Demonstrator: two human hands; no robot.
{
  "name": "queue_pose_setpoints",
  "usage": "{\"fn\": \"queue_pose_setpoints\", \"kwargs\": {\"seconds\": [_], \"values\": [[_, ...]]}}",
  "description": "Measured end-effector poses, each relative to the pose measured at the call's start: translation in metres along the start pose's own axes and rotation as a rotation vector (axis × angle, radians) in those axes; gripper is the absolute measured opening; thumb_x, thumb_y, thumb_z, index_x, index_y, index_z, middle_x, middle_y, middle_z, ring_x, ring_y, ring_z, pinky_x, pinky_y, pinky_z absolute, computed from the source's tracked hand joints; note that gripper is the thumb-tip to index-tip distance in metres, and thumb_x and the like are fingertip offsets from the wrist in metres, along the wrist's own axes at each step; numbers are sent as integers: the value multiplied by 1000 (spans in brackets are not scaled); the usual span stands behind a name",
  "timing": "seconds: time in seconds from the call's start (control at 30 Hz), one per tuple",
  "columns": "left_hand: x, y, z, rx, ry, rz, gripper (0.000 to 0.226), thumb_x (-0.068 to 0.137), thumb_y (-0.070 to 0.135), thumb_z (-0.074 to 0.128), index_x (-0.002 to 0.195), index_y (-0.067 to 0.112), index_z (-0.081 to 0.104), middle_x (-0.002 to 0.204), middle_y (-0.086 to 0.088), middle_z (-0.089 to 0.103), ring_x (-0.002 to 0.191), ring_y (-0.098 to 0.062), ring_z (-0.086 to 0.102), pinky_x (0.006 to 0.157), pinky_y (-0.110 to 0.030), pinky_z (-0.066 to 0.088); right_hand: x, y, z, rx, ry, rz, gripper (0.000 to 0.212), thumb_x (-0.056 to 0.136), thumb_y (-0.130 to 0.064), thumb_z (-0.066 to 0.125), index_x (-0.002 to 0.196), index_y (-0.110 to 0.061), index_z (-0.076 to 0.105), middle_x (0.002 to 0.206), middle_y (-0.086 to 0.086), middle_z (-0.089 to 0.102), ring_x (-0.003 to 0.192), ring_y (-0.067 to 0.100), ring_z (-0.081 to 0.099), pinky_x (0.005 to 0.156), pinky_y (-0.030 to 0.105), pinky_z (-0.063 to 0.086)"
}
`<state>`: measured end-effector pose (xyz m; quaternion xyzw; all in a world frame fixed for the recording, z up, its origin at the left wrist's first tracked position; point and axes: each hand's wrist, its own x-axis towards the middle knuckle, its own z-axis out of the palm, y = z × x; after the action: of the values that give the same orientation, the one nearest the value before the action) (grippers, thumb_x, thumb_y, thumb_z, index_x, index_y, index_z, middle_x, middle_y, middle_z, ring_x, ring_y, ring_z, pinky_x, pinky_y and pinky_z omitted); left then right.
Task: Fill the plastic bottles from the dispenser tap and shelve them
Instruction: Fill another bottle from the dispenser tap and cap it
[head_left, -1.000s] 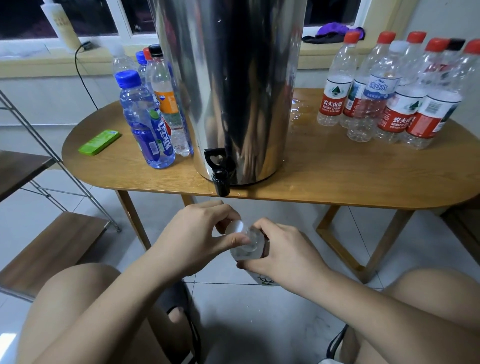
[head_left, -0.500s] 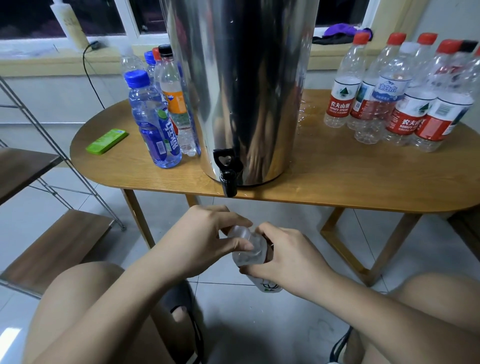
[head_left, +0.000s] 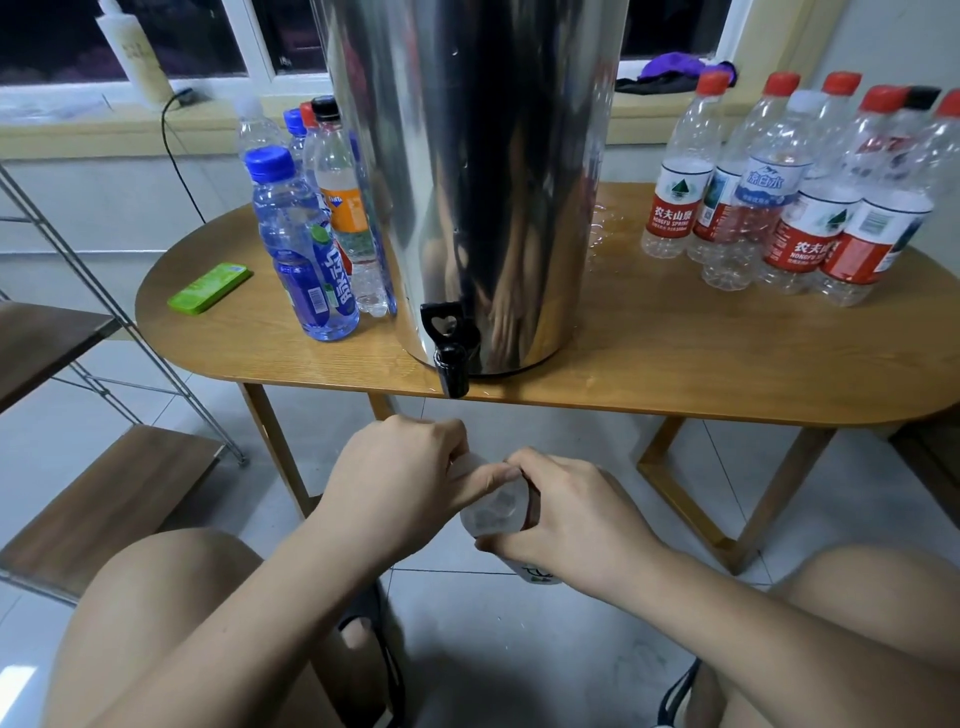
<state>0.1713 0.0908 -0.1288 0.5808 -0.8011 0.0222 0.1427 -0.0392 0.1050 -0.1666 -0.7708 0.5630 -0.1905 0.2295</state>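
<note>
Wooden table (head_left: 675, 364): steel dispenser (head_left: 467, 182) set at front edge, tap (head_left: 451, 358) overhanging. Bottle (head_left: 493, 512) held below tap, above floor (head_left: 519, 649). Top gripped by curled left hand (head_left: 400, 483); body clasped by right hand (head_left: 576, 519). Red-capped bottles (head_left: 779, 218) grouped at table's right.

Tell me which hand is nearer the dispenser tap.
Left. The left hand sits just below the dispenser tap, slightly to its left; the right hand is lower and further right.

glossy metal dispenser (head_left: 467, 171), clr plastic bottles (head_left: 779, 192), wood table (head_left: 675, 353)
</note>
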Motion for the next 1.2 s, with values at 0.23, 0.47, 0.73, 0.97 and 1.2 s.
{"fn": "queue_pose_setpoints", "kwargs": {"seconds": [0.23, 0.47, 0.73, 0.97, 1.2], "values": [[0, -10, -8, -422, -218, 252, 37, 88, 33, 90, 121, 44, 78, 120, 26, 70, 113, 3, 66, 92, -21, 53, 2, 7, -4, 52, -21, 11, 53, 67, -69, 83, 102, -38, 58, 91, -13, 66, 84, 10, 63, 70, 37, 55], [-2, -13, -11, -218, -136, 79, 76, 77, 98, 48, 111, 35, 73, 93, 17, 68, 84, -3, 65, 71, -32, 57, 3, 3, -3, 90, -38, 19, 52, 67, -68, 84, 96, -35, 56, 88, -11, 66, 81, 10, 63, 69, 39, 56], [-2, -12, -14, -368, -181, 196, 34, 93, 44, 80, 126, 39, 72, 112, 25, 62, 106, 2, 61, 84, -16, 51, 4, 7, -7, 44, 15, -22, 53, 69, -68, 83, 103, -35, 58, 93, -12, 66, 86, 12, 62, 72, 41, 55], [-4, -15, -14, -546, -100, 200, 41, 90, 41, 86, 129, 35, 75, 117, 24, 71, 111, -4, 68, 90, -19, 53, 0, 6, -11, 162, 42, -1, 55, 66, -70, 85, 104, -37, 62, 97, -16, 70, 90, 7, 67, 76, 40, 58], [-12, -20, 6, -659, -345, 51, 73, 74, 59, 96, 136, 43, 61, 128, 26, 71, 122, 1, 65, 101, -36, 56, -3, 1, -23, 420, 98, -34, 51, 69, -55, 97, 109, -36, 71, 104, -17, 77, 98, 7, 74, 84, 34, 61]]}}
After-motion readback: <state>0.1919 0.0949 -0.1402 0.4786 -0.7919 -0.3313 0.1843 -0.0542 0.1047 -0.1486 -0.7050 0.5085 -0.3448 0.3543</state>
